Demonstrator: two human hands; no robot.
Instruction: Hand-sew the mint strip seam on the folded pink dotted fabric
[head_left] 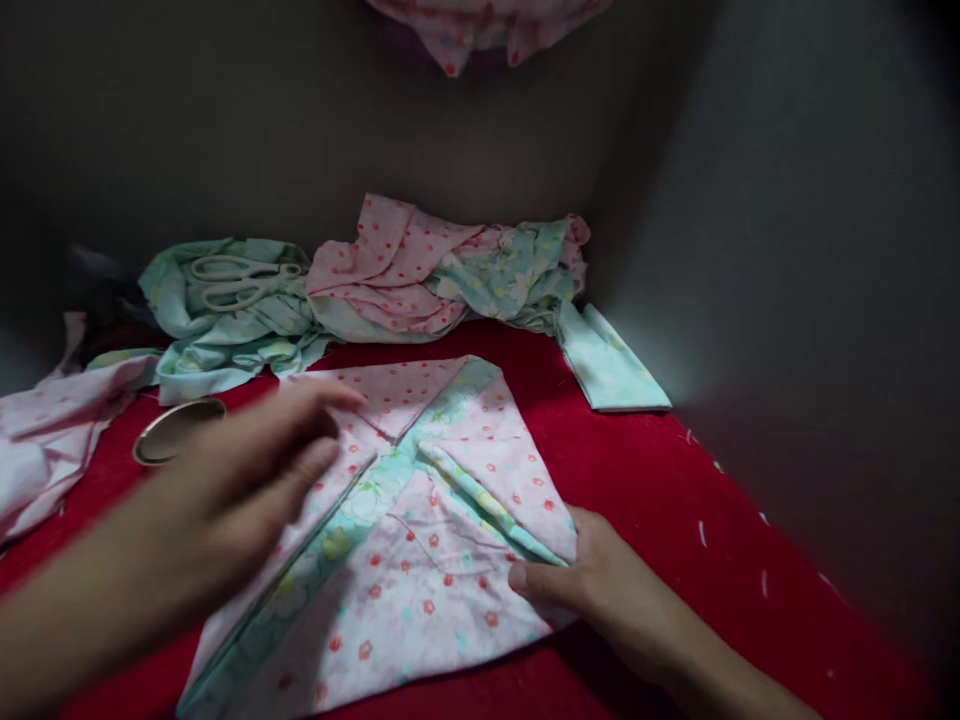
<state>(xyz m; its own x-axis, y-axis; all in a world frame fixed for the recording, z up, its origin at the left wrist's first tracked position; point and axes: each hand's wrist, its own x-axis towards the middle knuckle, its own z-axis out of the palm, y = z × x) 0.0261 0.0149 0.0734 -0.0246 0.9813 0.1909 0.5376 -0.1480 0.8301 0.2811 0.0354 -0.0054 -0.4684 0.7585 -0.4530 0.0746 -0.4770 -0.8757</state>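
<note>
A folded piece of cloth [442, 580], pink with red flowers and crossed by mint-green floral bands, lies on the red surface. My right hand [592, 580] grips its right edge, thumb on top and the other fingers hidden beneath. Beside that thumb, a fold stands slightly raised and shows the green floral side. Over the cloth's upper left part hovers my left hand [262, 470], smeared a little by motion. Its index finger is stretched out, the thumb is apart from it, and nothing shows between them.
White-handled scissors [240, 285] rest on crumpled green fabric [247, 340] at the back. Next to it is a heap of pink dotted fabric [390, 265]. A folded green cloth [611, 360] lies by the right wall. At left are a round, gold-rimmed object [169, 430] and pink fabric [56, 435].
</note>
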